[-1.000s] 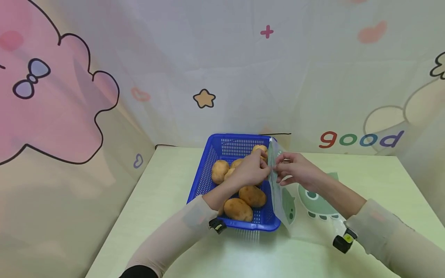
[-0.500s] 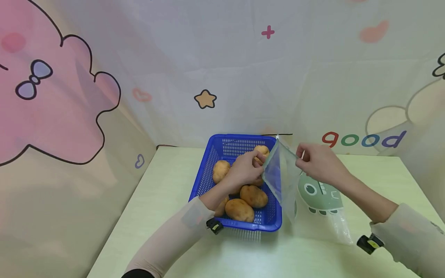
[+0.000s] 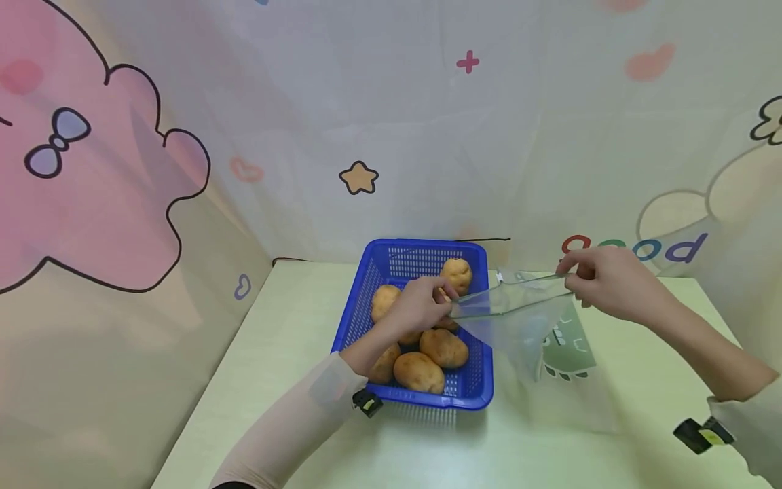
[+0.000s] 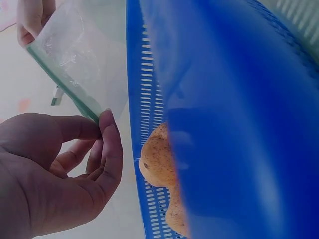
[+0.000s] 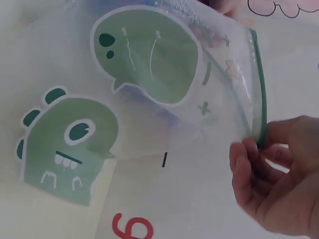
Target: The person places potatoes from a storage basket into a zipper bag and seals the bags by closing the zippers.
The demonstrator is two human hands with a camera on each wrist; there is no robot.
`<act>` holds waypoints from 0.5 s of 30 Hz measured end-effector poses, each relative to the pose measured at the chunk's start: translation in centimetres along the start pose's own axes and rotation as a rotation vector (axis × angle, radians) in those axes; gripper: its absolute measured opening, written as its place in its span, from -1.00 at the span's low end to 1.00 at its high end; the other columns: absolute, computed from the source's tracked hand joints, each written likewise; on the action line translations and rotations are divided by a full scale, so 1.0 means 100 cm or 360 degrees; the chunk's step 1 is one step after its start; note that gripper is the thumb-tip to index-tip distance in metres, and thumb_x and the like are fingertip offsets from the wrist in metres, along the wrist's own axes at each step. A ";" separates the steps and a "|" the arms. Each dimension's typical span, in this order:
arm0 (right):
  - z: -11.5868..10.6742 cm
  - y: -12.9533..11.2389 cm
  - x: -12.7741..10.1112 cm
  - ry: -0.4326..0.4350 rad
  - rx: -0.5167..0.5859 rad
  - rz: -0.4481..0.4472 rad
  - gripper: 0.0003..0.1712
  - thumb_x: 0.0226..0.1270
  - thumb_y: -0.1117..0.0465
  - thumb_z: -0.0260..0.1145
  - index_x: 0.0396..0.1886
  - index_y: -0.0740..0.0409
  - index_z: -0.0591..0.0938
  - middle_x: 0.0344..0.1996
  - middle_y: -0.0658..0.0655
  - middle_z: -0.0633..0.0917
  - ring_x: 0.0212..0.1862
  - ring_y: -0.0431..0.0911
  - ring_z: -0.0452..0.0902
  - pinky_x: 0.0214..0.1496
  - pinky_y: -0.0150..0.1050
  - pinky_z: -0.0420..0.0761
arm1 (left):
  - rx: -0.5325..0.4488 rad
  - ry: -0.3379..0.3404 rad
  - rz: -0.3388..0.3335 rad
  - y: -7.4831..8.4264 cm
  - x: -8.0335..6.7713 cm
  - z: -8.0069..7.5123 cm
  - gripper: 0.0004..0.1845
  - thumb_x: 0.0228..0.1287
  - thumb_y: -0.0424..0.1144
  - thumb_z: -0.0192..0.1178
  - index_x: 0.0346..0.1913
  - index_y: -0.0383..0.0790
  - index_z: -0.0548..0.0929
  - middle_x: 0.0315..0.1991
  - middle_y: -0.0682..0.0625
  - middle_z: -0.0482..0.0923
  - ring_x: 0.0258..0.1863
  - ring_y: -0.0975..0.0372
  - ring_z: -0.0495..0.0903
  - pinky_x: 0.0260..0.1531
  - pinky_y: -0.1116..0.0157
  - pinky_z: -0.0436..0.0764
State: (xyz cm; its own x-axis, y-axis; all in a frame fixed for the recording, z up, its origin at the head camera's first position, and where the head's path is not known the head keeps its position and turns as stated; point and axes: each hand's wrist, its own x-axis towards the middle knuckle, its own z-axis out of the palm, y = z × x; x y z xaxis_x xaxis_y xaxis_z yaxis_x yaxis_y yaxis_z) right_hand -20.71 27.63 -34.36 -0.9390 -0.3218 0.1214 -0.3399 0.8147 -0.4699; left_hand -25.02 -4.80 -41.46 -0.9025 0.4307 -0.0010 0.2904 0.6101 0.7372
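A clear zip bag [image 3: 525,326] with green dinosaur prints is stretched between both hands, its mouth spread into a long gap. My left hand [image 3: 421,305] pinches one end of the mouth above the potatoes [image 3: 419,372]. The other end is pinched by my right hand [image 3: 611,282], out to the right over the table. In the left wrist view the thumb and fingertips grip the green zip edge [image 4: 65,87]. The printed side of the bag [image 5: 149,59] faces the right wrist camera. Several potatoes lie in a blue plastic basket [image 3: 479,394], partly hidden by the left hand.
The basket stands on a pale table [image 3: 293,407] near its back edge. Behind it hangs a light printed cloth [image 3: 427,170]. A small white zip slider [image 3: 499,277] shows on the bag's far edge.
My right hand has moved away to the right while the left stayed over the basket. The bag's mouth, flat and upright before, is now pulled wide and tipped upward.
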 end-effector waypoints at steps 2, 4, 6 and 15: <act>0.001 0.005 -0.003 -0.0005 0.0096 -0.0008 -0.76 0.48 0.37 0.21 0.00 0.26 0.74 -0.57 -0.06 0.67 -0.49 -0.16 0.63 -0.43 -0.27 0.58 | -0.0040 -0.0007 -0.0011 -0.001 0.000 0.000 -0.83 0.44 -0.40 0.24 -0.04 -0.17 0.77 -0.30 0.00 0.64 -0.44 0.20 0.63 -0.52 0.37 0.54; 0.001 0.009 -0.005 -0.0013 0.0219 -0.0018 -0.78 0.54 0.36 0.22 0.03 0.27 0.73 -0.50 -0.04 0.72 -0.43 -0.16 0.68 -0.37 -0.29 0.66 | -0.0088 -0.0012 -0.0025 -0.002 0.000 0.001 -0.84 0.45 -0.38 0.25 -0.05 -0.14 0.77 -0.29 0.00 0.64 -0.42 0.15 0.69 -0.50 0.37 0.56; 0.000 0.013 -0.007 -0.0024 0.0350 -0.0024 -0.78 0.58 0.34 0.24 0.07 0.28 0.73 -0.42 0.01 0.76 -0.38 -0.14 0.72 -0.29 -0.30 0.70 | -0.0126 -0.0020 -0.0038 -0.002 0.001 0.001 -0.85 0.46 -0.37 0.25 -0.06 -0.11 0.77 -0.28 0.00 0.64 -0.37 0.09 0.72 -0.48 0.37 0.58; -0.003 0.013 -0.010 -0.0112 0.0740 -0.0035 -0.69 0.68 0.26 0.19 0.25 0.24 0.69 -0.25 0.16 0.73 -0.24 0.00 0.71 -0.11 -0.27 0.71 | -0.0393 -0.0071 -0.0134 -0.005 0.001 -0.001 -0.86 0.52 -0.42 0.22 -0.02 -0.25 0.74 -0.28 -0.15 0.65 -0.24 -0.17 0.80 -0.23 0.09 0.80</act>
State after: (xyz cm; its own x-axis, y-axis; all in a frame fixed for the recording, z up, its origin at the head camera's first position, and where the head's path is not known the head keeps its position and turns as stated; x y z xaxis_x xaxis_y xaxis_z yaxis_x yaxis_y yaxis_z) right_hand -20.26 29.14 -34.80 -0.9205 -0.3816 0.0840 -0.2854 0.5099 -0.8115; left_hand -25.28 -5.14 -41.81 -0.9037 0.4174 -0.0950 0.1233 0.4664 0.8759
